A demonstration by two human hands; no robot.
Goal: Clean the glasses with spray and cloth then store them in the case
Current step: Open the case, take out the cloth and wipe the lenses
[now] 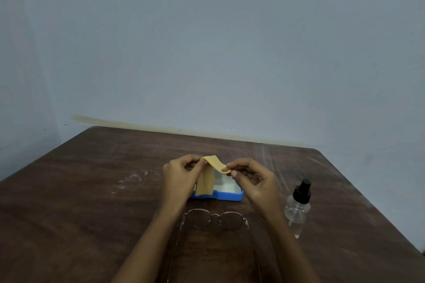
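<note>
A yellow cloth (208, 174) hangs between my two hands above the open blue case (230, 196). My left hand (180, 176) pinches one top corner and my right hand (253, 179) pinches the other. The case's white inside shows behind the cloth. The thin metal-rimmed glasses (215, 219) lie on the table in front of the case, temples unfolded toward me, between my forearms. A clear spray bottle (297, 207) with a black nozzle stands to the right of my right wrist.
A dark brown wooden table (92, 190) carries everything, with pale scuff marks on its surface. Its far edge meets a blue-grey wall (207, 53). The table's right corner and edge run close to the bottle's right.
</note>
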